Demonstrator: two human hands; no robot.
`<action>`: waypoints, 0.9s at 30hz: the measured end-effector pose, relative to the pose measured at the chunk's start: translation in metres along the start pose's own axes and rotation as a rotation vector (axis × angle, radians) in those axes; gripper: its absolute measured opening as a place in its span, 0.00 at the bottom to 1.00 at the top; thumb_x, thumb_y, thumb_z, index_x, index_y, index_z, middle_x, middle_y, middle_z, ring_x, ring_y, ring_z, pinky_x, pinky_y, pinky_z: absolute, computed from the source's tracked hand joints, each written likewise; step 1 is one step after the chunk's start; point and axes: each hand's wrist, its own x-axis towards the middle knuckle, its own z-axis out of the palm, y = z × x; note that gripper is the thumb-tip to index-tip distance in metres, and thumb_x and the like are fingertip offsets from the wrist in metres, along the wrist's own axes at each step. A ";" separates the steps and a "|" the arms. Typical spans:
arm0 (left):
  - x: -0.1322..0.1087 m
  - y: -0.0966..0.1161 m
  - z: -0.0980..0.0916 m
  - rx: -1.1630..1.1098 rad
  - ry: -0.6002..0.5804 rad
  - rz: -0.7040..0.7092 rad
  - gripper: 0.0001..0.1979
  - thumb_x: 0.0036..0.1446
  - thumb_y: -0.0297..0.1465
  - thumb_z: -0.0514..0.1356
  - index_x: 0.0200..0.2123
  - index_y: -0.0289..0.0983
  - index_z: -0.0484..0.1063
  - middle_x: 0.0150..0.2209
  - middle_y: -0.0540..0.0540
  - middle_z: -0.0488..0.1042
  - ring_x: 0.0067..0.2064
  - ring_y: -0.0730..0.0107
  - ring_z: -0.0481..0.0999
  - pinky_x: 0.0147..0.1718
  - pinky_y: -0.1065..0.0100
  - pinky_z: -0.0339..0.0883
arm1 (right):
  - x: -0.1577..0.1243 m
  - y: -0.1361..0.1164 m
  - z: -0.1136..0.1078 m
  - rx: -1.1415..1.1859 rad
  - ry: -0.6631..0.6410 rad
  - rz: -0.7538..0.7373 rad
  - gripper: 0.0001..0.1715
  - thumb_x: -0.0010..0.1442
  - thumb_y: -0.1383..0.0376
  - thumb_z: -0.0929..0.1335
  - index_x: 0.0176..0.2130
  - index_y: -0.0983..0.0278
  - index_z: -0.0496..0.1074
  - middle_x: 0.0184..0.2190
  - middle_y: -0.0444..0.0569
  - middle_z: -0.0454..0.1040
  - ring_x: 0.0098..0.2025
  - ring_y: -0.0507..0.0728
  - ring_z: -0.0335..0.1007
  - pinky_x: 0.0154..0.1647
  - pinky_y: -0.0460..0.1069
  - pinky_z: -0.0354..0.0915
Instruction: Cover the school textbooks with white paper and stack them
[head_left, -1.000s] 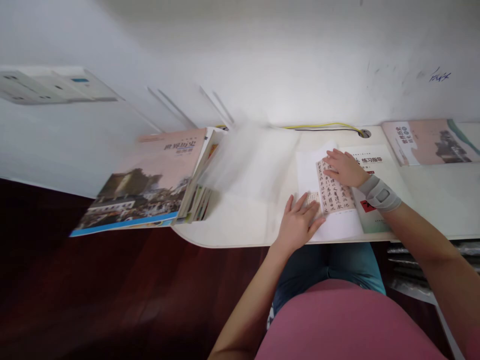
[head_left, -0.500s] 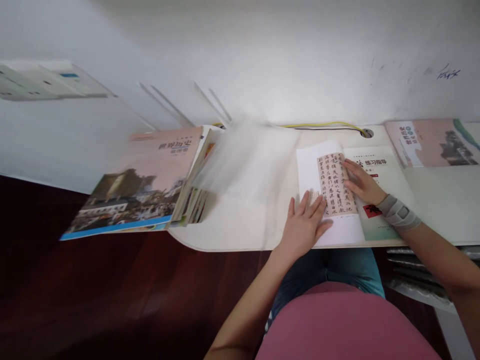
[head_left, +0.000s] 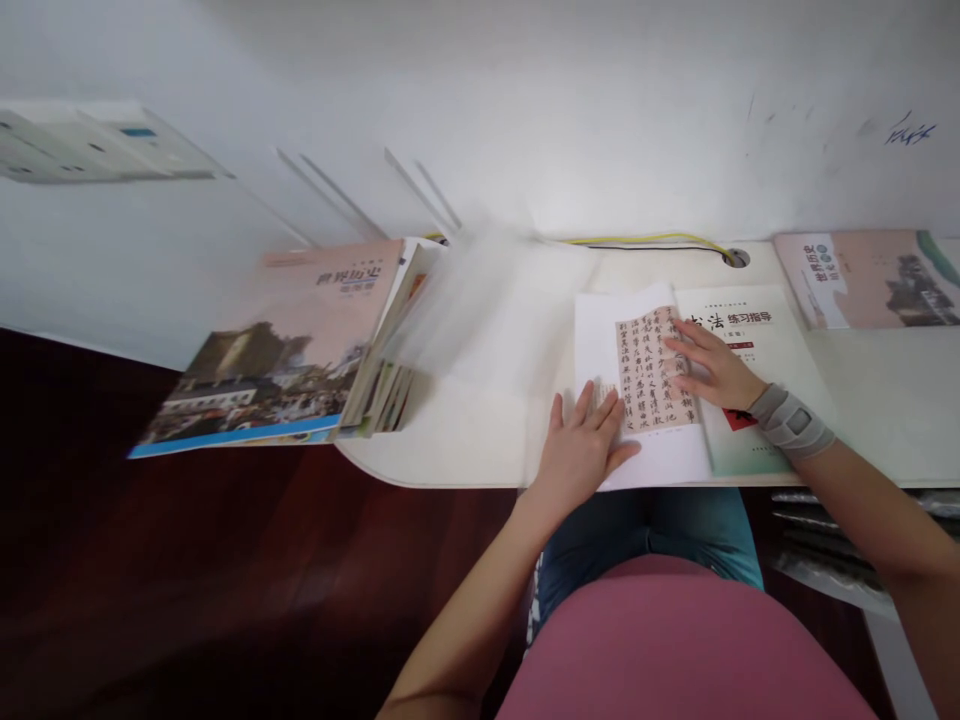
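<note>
The left fingers [head_left: 580, 408] are spread, gripping nothing, and lie flat on the lower left part of a white page [head_left: 643, 365] printed with handwriting. The right fingers [head_left: 694, 334], loosely spread too, rest on its upper right part. The page lies under both sets of fingers; beneath the right ones, along its edge, is a booklet [head_left: 780, 345] with a green-tinted cover. Farther right of these fingers sits a pink book [head_left: 866, 280]. Left of the left fingers, a blurred see-through sheet [head_left: 487, 315] covers some desk [head_left: 465, 445], and beyond it stands a stack of books [head_left: 300, 340]. A yellow cable [head_left: 652, 240] runs behind the fingers.
</note>
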 end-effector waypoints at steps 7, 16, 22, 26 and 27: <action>-0.003 -0.002 0.000 0.066 -0.004 -0.079 0.28 0.63 0.47 0.47 0.61 0.39 0.62 0.63 0.44 0.60 0.67 0.46 0.50 0.60 0.36 0.47 | 0.000 0.000 0.003 -0.093 -0.073 -0.001 0.37 0.62 0.45 0.59 0.66 0.54 0.51 0.69 0.47 0.44 0.69 0.65 0.39 0.65 0.65 0.49; 0.007 0.022 -0.006 0.007 0.104 0.010 0.29 0.65 0.44 0.44 0.64 0.36 0.55 0.65 0.39 0.55 0.67 0.50 0.49 0.61 0.42 0.48 | -0.009 -0.003 0.000 -0.277 -0.179 0.069 0.45 0.61 0.42 0.56 0.68 0.57 0.40 0.70 0.52 0.36 0.68 0.70 0.40 0.63 0.68 0.49; 0.018 0.067 -0.007 -0.061 0.119 0.344 0.41 0.58 0.55 0.46 0.65 0.31 0.52 0.67 0.33 0.48 0.68 0.48 0.42 0.62 0.44 0.44 | -0.008 -0.003 -0.007 -0.203 -0.172 0.082 0.36 0.66 0.48 0.52 0.68 0.56 0.42 0.69 0.51 0.42 0.68 0.66 0.43 0.64 0.67 0.49; 0.019 0.072 -0.001 0.004 0.090 0.439 0.28 0.63 0.43 0.50 0.62 0.36 0.57 0.67 0.38 0.50 0.68 0.49 0.44 0.62 0.46 0.44 | -0.004 0.000 -0.011 -0.052 -0.121 0.056 0.33 0.68 0.53 0.49 0.68 0.57 0.40 0.68 0.50 0.46 0.68 0.59 0.45 0.65 0.61 0.51; 0.019 0.071 0.000 0.022 0.084 0.453 0.26 0.64 0.40 0.50 0.62 0.37 0.58 0.67 0.39 0.50 0.68 0.50 0.45 0.62 0.47 0.45 | -0.004 0.001 -0.011 -0.041 -0.110 0.045 0.33 0.68 0.53 0.50 0.68 0.57 0.39 0.68 0.49 0.46 0.68 0.59 0.44 0.65 0.60 0.52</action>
